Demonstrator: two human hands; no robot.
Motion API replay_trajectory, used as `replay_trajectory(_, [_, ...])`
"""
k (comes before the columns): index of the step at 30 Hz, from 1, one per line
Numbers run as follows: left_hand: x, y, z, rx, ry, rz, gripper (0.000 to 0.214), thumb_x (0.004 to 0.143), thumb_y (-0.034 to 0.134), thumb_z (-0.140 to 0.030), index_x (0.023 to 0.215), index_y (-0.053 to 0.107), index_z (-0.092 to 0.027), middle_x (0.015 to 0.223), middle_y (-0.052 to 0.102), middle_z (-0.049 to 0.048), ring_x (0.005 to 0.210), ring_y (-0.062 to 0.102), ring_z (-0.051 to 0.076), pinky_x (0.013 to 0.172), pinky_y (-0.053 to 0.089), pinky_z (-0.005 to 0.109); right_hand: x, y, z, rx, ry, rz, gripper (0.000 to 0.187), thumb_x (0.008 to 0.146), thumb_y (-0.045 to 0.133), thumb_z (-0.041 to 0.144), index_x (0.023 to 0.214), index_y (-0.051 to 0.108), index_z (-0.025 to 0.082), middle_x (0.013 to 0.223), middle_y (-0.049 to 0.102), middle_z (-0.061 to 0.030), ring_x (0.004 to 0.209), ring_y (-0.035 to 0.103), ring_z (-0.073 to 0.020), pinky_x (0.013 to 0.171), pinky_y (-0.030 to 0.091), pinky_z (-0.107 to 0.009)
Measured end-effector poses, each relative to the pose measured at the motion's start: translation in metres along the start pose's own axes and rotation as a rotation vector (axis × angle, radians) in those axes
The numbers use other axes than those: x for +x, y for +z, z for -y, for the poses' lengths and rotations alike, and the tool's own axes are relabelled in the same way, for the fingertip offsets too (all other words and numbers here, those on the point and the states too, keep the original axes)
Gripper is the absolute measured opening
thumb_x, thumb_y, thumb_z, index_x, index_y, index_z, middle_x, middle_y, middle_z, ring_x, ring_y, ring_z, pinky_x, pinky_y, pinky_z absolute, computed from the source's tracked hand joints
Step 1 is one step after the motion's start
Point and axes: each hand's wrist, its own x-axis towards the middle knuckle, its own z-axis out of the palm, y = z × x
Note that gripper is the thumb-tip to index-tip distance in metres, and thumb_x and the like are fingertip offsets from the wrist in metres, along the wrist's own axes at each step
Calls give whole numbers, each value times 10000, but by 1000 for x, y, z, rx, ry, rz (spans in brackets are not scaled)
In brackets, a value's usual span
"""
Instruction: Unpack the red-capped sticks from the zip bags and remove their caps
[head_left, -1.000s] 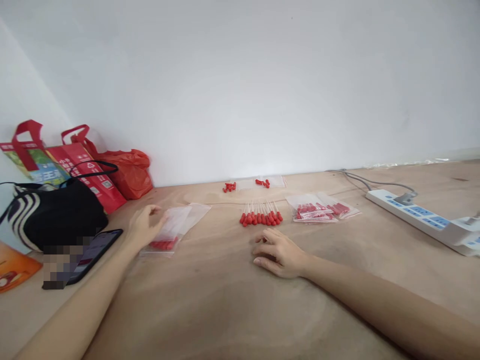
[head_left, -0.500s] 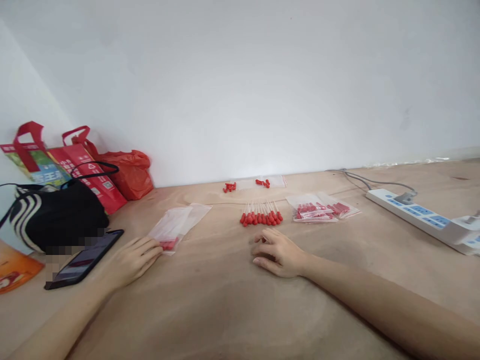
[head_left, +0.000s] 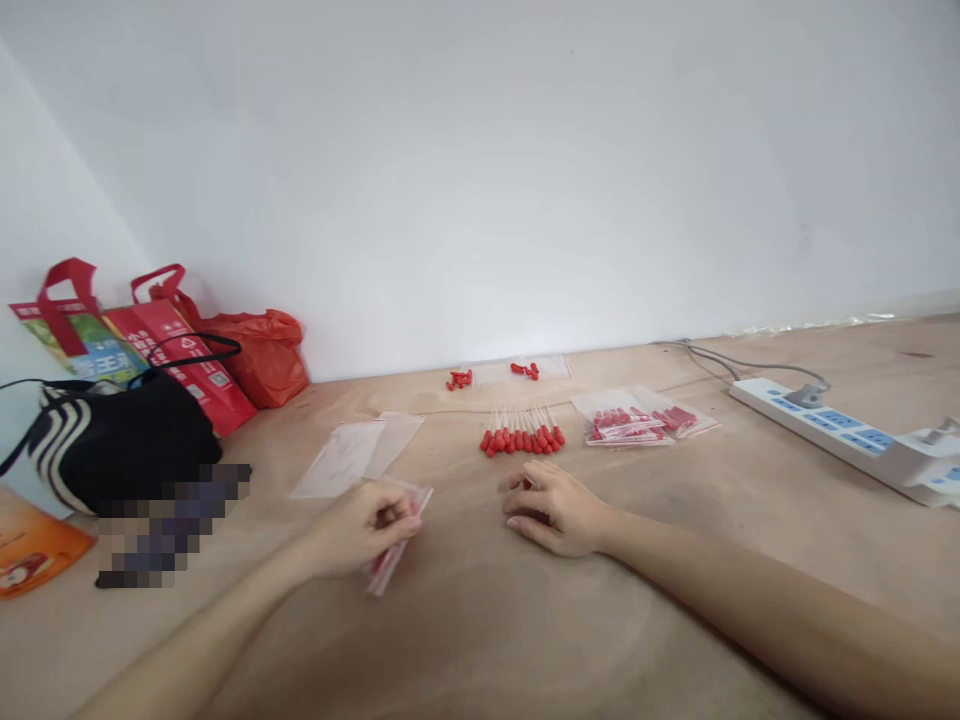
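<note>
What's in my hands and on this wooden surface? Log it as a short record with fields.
Left grip: closed on a clear bag with red contents
Right grip: loosely curled, nothing visible in it
Beyond right grip: red-tipped sticks, side by side
Right side: filled bags, power strip
Left side: flat bags, black bag

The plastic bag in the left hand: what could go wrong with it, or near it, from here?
Only the left hand grips the plastic bag, at a slant; if it is unsealed, which I cannot tell, the red contents might slip out. The right hand sits just short of the red-headed sticks, so a forward move could scatter their row. The flat clear bags lie close beyond the left hand, which might drag them.
</note>
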Motion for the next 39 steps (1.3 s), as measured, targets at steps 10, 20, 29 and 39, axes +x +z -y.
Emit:
replay_trajectory(10, [61, 61, -25, -291, 10, -37, 279, 712, 465, -390, 603, 517, -138, 493, 457, -37, 448, 375, 83, 438, 258, 197, 2, 2, -2, -76, 64, -29, 141, 779, 511, 261, 882, 578, 191, 834, 573, -36, 789, 467, -152, 726, 353, -298])
replay_trajectory(20, [62, 73, -28, -283, 3, -50, 229, 707, 475, -347, 616, 518, -140, 447, 401, -59, 424, 338, 74, 424, 236, 192, 5, 8, -8, -105, 1, -138, 205, 750, 500, 132, 925, 578, 206, 800, 575, -26, 760, 456, -142, 678, 331, -277])
replay_trajectory(29, [62, 77, -31, -265, 23, -104, 230, 708, 507, -339, 613, 538, -131, 460, 408, -53, 438, 333, 69, 433, 229, 189, 10, 8, -14, -249, -147, -236, 111, 772, 489, 160, 770, 595, 195, 743, 585, -18, 708, 436, -132, 642, 290, -281])
replay_trajectory(39, [59, 77, -33, -338, 29, -99, 210, 709, 511, -310, 611, 536, -126, 453, 413, -50, 425, 341, 65, 425, 245, 187, 10, 5, -15, -304, -224, -319, 147, 797, 483, 212, 691, 583, 187, 674, 571, -4, 675, 409, -121, 636, 274, -283])
